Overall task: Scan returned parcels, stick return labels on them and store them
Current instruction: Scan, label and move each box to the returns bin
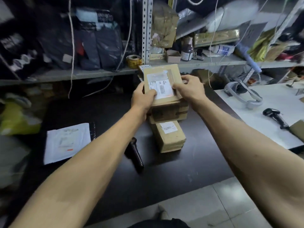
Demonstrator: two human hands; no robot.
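I have both hands on the top parcel [162, 83], a flat cardboard box tilted up toward me above the far middle of the dark counter [98, 162]. My left hand [142, 98] grips its near-left corner, thumb lying on the white label [160, 85]. My right hand [189, 87] clasps the right edge, fingers curled round it. Its long axis runs away from me, toward the shelf edge [98, 74] at the back.

It sits over a second box [168, 112], though I cannot quite tell whether it rests on that or is lifted clear. A third box [169, 136] lies just nearer me.

The black handheld scanner [135, 153] lies on the counter near and left of the stack, closer to my left hand. Reaching it, I judge, means the left lets go and the right carries the parcel alone. A white mailer [67, 142] lies toward the counter's left edge.
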